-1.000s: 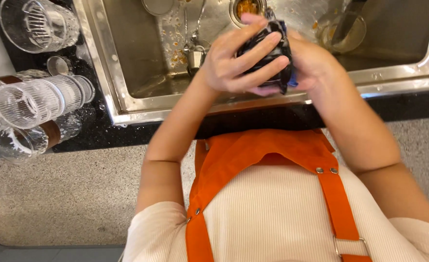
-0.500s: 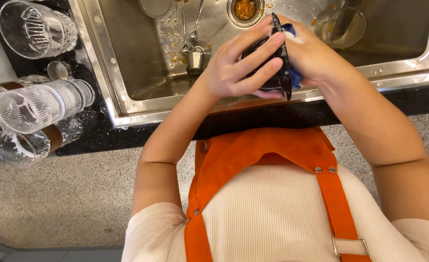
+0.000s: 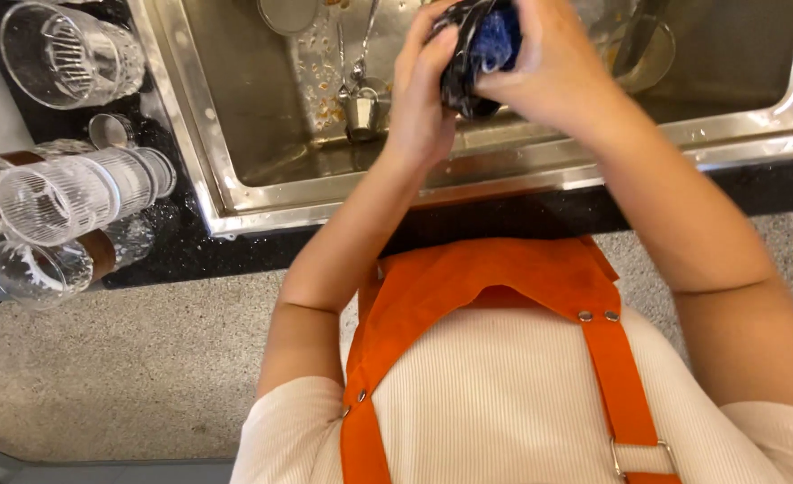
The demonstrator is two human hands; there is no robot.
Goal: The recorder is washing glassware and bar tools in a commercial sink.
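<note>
Head view: both hands are raised over the steel sink [image 3: 235,134], near its front rim. The left hand [image 3: 422,94] curls around a dark cup [image 3: 459,67], fingers wrapped on its outer side and closed on it. The right hand [image 3: 549,67] is closed on a blue sponge [image 3: 493,40], pressing it into the cup's open side, so cup and sponge sit between the two palms. The cup is held in the air above the basin, tilted, clear of the sink floor.

Below and left of the hands a small metal jigger [image 3: 362,109] stands on the sink floor, with a spoon [image 3: 361,45] just behind it and food scraps scattered around. To the right, a glass [image 3: 634,54] lies near the back, partly hidden by the right hand. The sink's front right portion is open. On the black counter [image 3: 181,242] left of the sink, ribbed glasses [image 3: 74,193] crowd close to the sink's left rim.
</note>
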